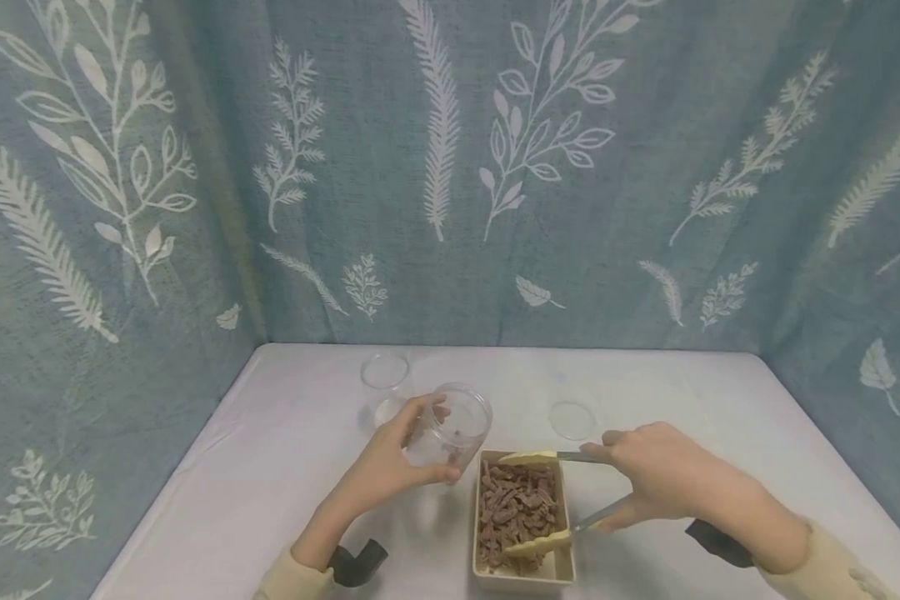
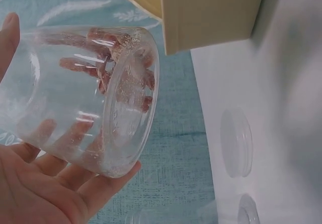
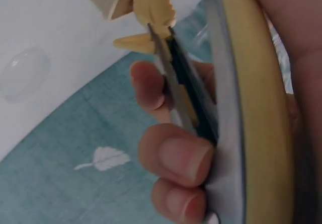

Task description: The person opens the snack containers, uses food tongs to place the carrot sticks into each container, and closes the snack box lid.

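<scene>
Left hand [image 1: 384,458] lower centre in head view, a bit left of middle; left forearm [image 1: 326,521] comes up from the bottom edge, leaning right. Thumb and fingers well apart, curved in a grip. Left wrist view: palm lower left, thumb [image 2: 7,40] at the left edge, fingers [image 2: 113,186] across the lower part. Right hand [image 1: 663,475] lower right in head view, pointing left; right forearm [image 1: 772,529] slants in from the lower right. Gripping, digits bent. Right wrist view: curled fingertips [image 3: 181,158] lower centre; upper-right skin possibly thumb, too close to tell.
</scene>
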The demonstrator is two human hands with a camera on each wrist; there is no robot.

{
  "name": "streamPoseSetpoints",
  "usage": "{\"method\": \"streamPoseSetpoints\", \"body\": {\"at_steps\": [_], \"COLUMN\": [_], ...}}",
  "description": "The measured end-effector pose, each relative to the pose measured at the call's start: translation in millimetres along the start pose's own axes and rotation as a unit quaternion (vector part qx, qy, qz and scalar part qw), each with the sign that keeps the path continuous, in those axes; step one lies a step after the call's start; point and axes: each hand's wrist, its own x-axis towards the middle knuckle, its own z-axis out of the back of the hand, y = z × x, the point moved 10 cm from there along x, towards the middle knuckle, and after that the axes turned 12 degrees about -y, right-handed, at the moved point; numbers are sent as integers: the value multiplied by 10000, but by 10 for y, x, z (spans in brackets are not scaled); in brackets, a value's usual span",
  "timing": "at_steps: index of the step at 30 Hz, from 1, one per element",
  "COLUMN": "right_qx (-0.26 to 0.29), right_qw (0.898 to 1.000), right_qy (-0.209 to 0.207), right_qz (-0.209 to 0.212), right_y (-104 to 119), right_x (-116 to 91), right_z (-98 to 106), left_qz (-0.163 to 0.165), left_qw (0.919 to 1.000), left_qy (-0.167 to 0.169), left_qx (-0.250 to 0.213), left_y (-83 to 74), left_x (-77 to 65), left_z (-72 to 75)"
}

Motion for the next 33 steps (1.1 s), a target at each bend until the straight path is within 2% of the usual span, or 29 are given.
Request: {"method": "streamPoseSetpoints", "body": {"at_steps": [5, 12, 20, 27, 33], "right_qx": [-119, 173, -252, -320, -299], "right_qw": [9999, 9996, 9996, 9968, 9937], "right_qy": [94, 83, -26, 470, 774], "right_qz": [27, -220, -137, -566, -747], "right_y": [76, -30, 75, 80, 77], "right_x": [61, -19, 0, 65, 128], "right_z": [41, 195, 229, 91, 32], "left_qz": [4, -94, -106, -110, -130], "left_qw": [10000, 9999, 9996, 9996, 9995], "left_qy": [21, 58, 210, 222, 274], "left_qx": [-31, -27, -127, -100, -104], "left_y": [0, -17, -8, -5, -1], "left_x": [-4, -1, -4, -10, -18], "left_z": [6, -6, -50, -67, -93]}}
